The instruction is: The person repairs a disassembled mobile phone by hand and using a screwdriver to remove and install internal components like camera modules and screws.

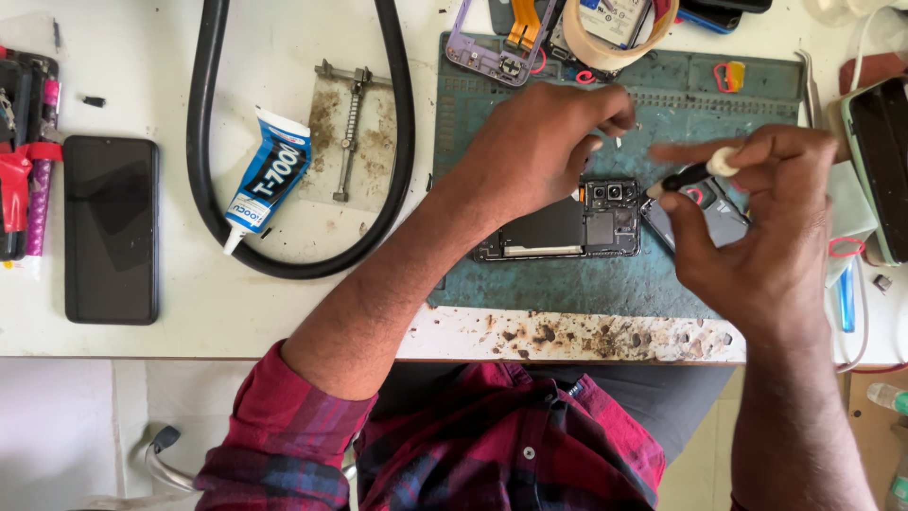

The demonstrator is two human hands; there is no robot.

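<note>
An opened smartphone (577,227), its back removed and its circuit boards and camera module exposed, lies on a worn teal work mat (586,284). My left hand (544,142) hovers over the phone's top end with fingertips pinched together on something tiny that I cannot make out. My right hand (766,218) holds a small screwdriver (689,176) with a black shaft and a cream cap, its tip pointing at the phone's camera corner. A dark grey phone part (709,213) lies beside the phone, partly under my right hand.
A black phone (112,227) lies at the left. A blue-and-white glue tube (268,175) rests inside a loop of black hose (397,142), near a metal clamp (352,128). A purple phone frame (492,47), a tape roll (615,43) and another phone (880,161) surround the mat.
</note>
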